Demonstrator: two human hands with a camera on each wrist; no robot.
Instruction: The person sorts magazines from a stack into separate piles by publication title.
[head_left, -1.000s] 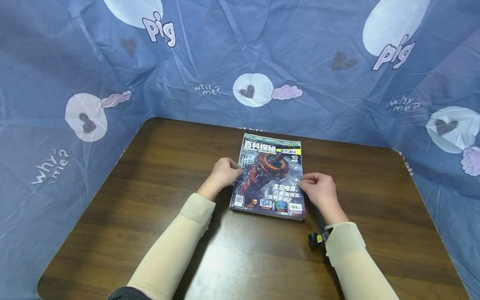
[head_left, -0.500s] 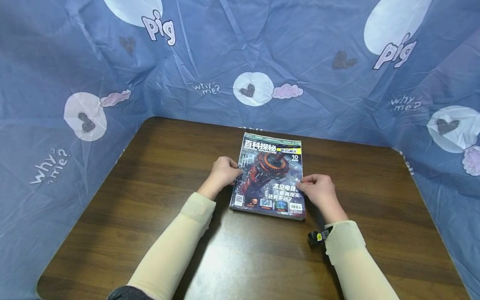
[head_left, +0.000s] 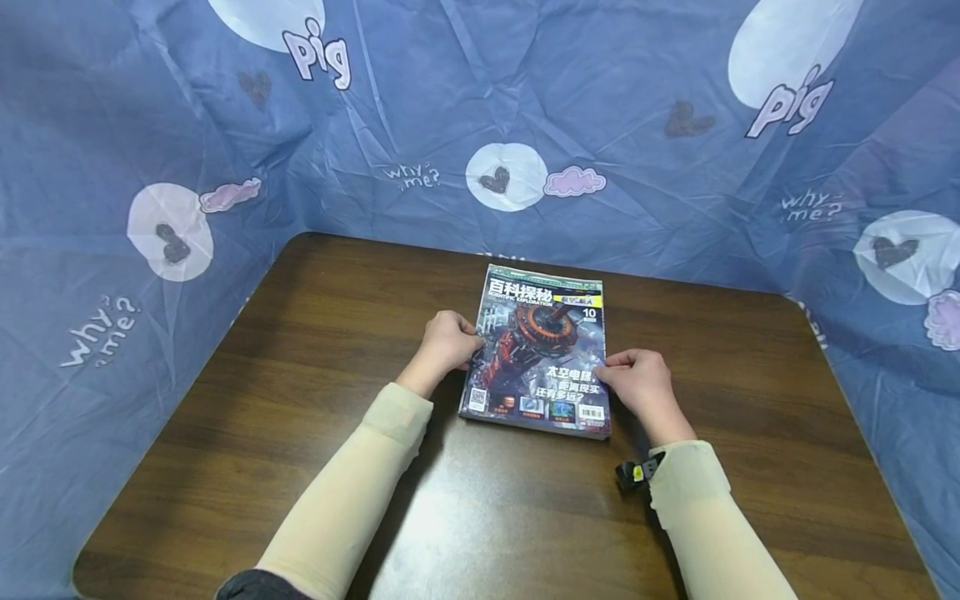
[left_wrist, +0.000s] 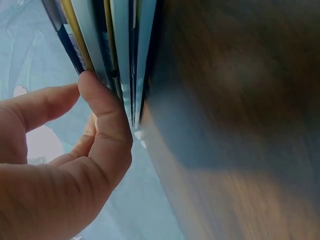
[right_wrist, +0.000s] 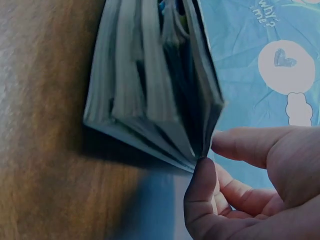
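Magazines (head_left: pixel 534 350) on table (head_left: pixel 300 375), curtain (head_left: pixel 450 100) behind

Magazine (head_left: pixel 534 354) reads "SCIENTIFIC EXPLORATION", "10"; curtain (head_left: pixel 585 100), "pig".

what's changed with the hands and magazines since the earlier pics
Barely anything: the right hand seems to have drawn back very slightly. Nothing was visibly taken hold of or let go. The left hand and magazine stack stayed put.
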